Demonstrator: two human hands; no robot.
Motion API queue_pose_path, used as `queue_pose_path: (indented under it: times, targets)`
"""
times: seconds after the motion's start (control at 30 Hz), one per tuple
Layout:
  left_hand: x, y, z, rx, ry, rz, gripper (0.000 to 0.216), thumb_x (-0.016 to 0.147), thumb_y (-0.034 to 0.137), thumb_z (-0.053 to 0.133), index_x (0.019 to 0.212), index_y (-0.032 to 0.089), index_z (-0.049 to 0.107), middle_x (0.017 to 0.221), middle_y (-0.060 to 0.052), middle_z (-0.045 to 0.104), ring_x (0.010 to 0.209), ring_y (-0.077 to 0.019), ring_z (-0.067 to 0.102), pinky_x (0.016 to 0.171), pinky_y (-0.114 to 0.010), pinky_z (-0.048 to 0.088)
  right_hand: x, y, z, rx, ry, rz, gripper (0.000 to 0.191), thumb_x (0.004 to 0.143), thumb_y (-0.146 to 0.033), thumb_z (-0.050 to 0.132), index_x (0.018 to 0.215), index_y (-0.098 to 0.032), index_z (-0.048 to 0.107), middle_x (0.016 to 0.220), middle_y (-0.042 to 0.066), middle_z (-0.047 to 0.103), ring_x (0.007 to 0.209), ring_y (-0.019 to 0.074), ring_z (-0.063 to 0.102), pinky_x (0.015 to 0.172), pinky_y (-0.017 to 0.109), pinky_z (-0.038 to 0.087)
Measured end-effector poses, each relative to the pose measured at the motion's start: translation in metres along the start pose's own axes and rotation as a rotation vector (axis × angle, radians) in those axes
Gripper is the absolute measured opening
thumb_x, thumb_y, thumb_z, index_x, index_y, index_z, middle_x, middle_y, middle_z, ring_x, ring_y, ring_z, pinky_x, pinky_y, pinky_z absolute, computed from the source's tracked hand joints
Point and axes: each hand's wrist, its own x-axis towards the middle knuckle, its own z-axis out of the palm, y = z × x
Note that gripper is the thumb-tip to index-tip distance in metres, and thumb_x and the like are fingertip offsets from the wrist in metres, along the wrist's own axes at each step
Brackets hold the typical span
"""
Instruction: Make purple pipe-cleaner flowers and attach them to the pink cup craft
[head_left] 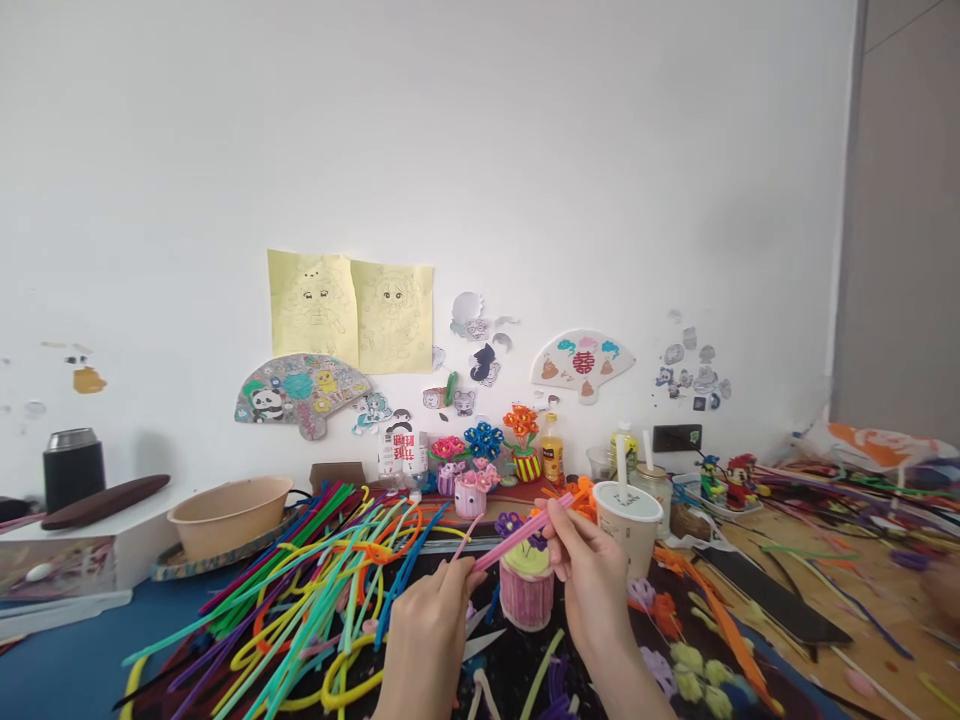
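My left hand point(430, 632) and my right hand point(589, 570) hold a pink pipe cleaner point(521, 532) between them, one at each end, above a dark mat. Its right end rises toward my right thumb and fingers. Just below it stands a small pink fuzzy pot point(526, 590) with a yellow-green top and a purple flower. Scissors point(480, 640) lie on the mat beside my left hand. To the left sprawls a big pile of coloured pipe cleaners point(307, 580).
A white paper cup with a straw point(628, 520) stands right of my right hand. Pipe-cleaner flower pots point(480, 470), bottles and figurines line the wall. A tan bowl point(229, 515) and a black mug point(73, 468) sit at left. Loose stems and a dark strip point(772, 595) cover the wooden table.
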Motion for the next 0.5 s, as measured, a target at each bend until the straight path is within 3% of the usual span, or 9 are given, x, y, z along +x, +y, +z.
queue_pose_path:
  times: [0.13, 0.5]
  targets:
    - [-0.0001, 0.0009, -0.0022, -0.004, -0.011, 0.010, 0.027, 0.102, 0.032, 0.036, 0.091, 0.022, 0.058, 0.064, 0.002, 0.066, 0.049, -0.0149, 0.062, 0.045, -0.023, 0.042, 0.0008, 0.0008, -0.0006, -0.005, -0.005, -0.001, 0.046, 0.050, -0.046, 0.092, 0.076, -0.012, 0.076, 0.049, -0.003, 0.053, 0.041, 0.0033, 0.035, 0.037, 0.015, 0.024]
    - [-0.0029, 0.0002, 0.0012, 0.003, -0.037, 0.009, 0.030, 0.102, 0.031, 0.034, 0.087, 0.021, 0.058, 0.063, 0.001, 0.066, 0.050, -0.0140, 0.062, 0.048, -0.023, 0.043, 0.0007, 0.0013, -0.0009, -0.027, -0.017, -0.027, 0.040, 0.054, -0.045, 0.090, 0.063, -0.011, 0.071, 0.048, -0.003, 0.051, 0.041, 0.0048, 0.034, 0.037, 0.018, 0.023]
